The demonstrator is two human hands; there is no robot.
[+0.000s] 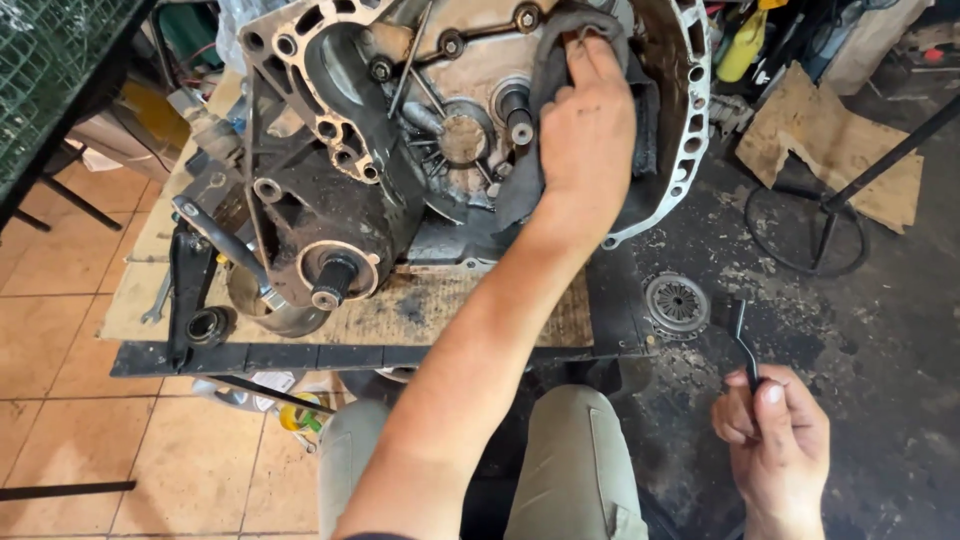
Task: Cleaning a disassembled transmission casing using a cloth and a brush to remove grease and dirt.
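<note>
- Two bare hands are in view from the head camera, well apart from each other.
- Left hand (588,120) reaches up and presses a dark, grimy cloth rag (545,70) flat against the inside of a large, greasy cast-aluminium gearbox bell housing (690,120); its fingers lie spread over the rag rather than curled round it.
- Just left of that rag, a short steel input shaft (519,112) sticks out of the housing.
- Right hand (775,430) hangs low over the dark, oily floor, fingers curled shut around a bent black metal rod (742,340).
- Near the rod, a round grey clutch disc (677,303) lies on the floor.
- Under the housing is a worn wooden board on a black steel frame (400,355).
</note>
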